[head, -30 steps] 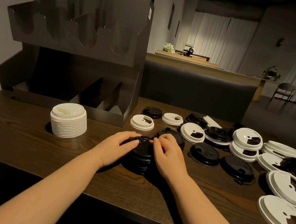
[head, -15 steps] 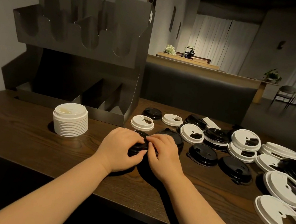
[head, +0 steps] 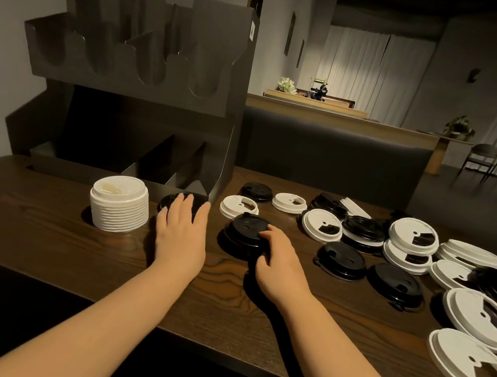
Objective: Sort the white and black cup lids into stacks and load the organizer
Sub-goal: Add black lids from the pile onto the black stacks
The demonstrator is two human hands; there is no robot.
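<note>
A tall stack of white lids (head: 119,203) stands in front of the dark organizer (head: 133,87). Just right of it my left hand (head: 181,233) lies with straight fingers over a low black lid stack (head: 169,200), which it mostly hides. My right hand (head: 277,258) grips the right edge of another black lid (head: 244,231), fingers curled onto its top. I cannot tell whether this lid sits on others. Loose white lids (head: 322,225) and black lids (head: 341,260) lie scattered to the right.
The organizer has curved upper slots and divided lower bins (head: 160,168) that look empty. Large white lids (head: 472,364) lie near the table's front right edge. A dark bench back (head: 326,154) runs behind the wooden table (head: 71,242).
Both hands were together on one black stack at the centre. My left hand has moved left to a black stack beside the white one; my right hand now grips a separate black lid.
</note>
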